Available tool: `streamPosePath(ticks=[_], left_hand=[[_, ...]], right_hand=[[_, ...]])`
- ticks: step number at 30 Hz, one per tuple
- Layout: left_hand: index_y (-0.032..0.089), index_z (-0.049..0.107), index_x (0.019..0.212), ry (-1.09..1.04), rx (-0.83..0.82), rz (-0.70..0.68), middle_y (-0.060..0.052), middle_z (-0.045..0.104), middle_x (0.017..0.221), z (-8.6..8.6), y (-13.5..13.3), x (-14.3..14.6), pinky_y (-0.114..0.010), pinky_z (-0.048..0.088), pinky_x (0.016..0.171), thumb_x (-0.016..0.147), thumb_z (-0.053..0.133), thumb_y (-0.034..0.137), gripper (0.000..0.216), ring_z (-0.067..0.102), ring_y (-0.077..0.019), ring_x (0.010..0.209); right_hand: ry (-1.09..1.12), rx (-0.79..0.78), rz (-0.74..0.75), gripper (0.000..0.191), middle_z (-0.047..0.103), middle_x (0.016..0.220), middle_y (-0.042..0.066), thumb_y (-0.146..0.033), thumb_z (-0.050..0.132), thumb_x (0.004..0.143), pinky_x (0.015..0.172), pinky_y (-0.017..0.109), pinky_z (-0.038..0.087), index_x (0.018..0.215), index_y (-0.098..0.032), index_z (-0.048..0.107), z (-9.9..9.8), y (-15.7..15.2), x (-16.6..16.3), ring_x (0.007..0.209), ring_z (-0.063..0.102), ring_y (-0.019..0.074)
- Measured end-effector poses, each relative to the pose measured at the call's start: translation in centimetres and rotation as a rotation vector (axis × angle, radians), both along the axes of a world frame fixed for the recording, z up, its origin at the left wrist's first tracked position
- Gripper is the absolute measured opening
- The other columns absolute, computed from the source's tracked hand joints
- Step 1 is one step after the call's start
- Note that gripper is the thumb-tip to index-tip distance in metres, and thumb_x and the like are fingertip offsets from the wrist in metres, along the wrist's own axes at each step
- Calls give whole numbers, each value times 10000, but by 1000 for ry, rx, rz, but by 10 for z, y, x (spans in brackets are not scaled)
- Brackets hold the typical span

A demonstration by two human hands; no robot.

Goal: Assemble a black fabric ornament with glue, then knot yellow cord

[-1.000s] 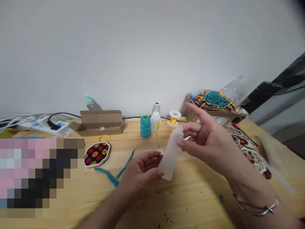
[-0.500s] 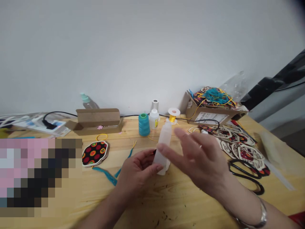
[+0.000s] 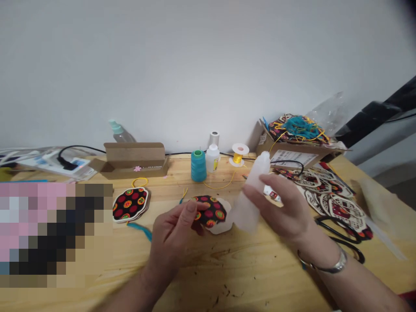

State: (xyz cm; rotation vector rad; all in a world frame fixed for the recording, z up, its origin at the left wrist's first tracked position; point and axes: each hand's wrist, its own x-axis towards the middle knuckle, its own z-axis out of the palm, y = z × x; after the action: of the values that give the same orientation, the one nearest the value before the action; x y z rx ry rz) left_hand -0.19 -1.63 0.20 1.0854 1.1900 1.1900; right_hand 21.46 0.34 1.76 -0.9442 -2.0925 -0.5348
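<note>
My left hand [image 3: 177, 229] is closed, thumb on top, on a black fabric piece [image 3: 212, 212] with a red, orange and green floral print. A pale piece with a lobed edge [image 3: 224, 228] shows beneath and beside the fabric; whether the two are joined I cannot tell. To the right, my right hand [image 3: 282, 206] pinches a white translucent sheet [image 3: 250, 203] that looks like backing paper, blurred by motion. Its lower end hangs close to the fabric's right edge. Left of my left hand lies a stack of printed plaques [image 3: 130, 204] with a yellow loop and teal tassel.
Teal thread cone [image 3: 198, 167], white bottle [image 3: 212, 159] and yellow cord spool [image 3: 238, 157] stand at the back. An open cardboard box [image 3: 134, 158] is at the back left. At right are a filled carton [image 3: 292, 151], wooden cutouts [image 3: 341, 208] and black-handled scissors [image 3: 344, 240].
The white sheet has moved right and up with my right hand, now gripped in it. The printed fabric in my left hand has come into view.
</note>
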Motion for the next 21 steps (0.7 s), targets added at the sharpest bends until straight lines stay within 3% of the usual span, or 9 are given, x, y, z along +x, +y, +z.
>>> streamPosePath(ticks=[1,3,5,7,10,13,17,19,21], left_hand=[[154,680,664,84,-11,-20,-31,667,583,1,-1,0,-208,419,415,786,529,405,318,567,-127,476],[155,627,532,238,-42,-187,-8,598,465,3,-2,2,-192,365,390,783,534,396,360,504,-99,408],[153,591,487,356,-62,-395,-4,573,437,3,-4,5,-193,348,402,794,513,394,399,490,-98,406],[149,586,494,433,-80,-540,-5,569,443,0,-5,9,-196,331,405,812,475,392,416,483,-100,412],[146,592,524,491,-90,-612,3,559,451,-4,-7,12,-196,299,396,829,434,375,413,468,-100,416],[151,590,547,505,-13,-600,3,558,479,-6,-8,12,-202,322,432,826,446,325,359,471,-105,456],[175,614,623,503,143,-605,-6,588,576,-1,-12,10,-230,397,540,814,484,287,256,514,-124,549],[192,616,594,553,261,-608,2,582,584,1,-14,9,-316,405,782,787,530,264,223,528,-133,602],[207,602,545,449,251,-593,19,569,554,3,-17,9,-388,304,944,753,569,235,212,521,-131,600]], right_hand=[[104,-34,-6,411,557,1029,59,-131,548,778,726,374,498,1146,-303,483,3,-1,-1,897,557,211],[272,-128,-7,387,543,1072,79,-136,556,765,782,396,485,1122,-272,495,9,-2,-9,961,549,229],[444,-293,-34,326,570,1027,78,-206,608,734,809,396,479,1049,-233,527,12,-4,-20,951,560,229],[608,-525,-71,291,610,931,59,-281,644,704,738,362,510,971,-213,550,8,-4,-32,837,598,207],[829,-871,-16,281,639,804,34,-324,650,692,608,308,531,917,-193,545,-5,-2,-42,685,618,173],[937,-1077,85,240,643,745,33,-332,628,709,595,317,539,869,-172,546,-21,2,-44,653,622,175],[871,-1096,14,212,630,677,47,-357,625,704,555,318,526,727,-159,551,-33,6,-42,615,602,183],[857,-1054,-12,217,626,662,47,-358,637,693,544,309,514,714,-164,542,-35,6,-42,604,591,180],[869,-1026,-13,223,627,658,45,-362,642,689,538,301,506,724,-168,537,-37,7,-43,597,588,178]])
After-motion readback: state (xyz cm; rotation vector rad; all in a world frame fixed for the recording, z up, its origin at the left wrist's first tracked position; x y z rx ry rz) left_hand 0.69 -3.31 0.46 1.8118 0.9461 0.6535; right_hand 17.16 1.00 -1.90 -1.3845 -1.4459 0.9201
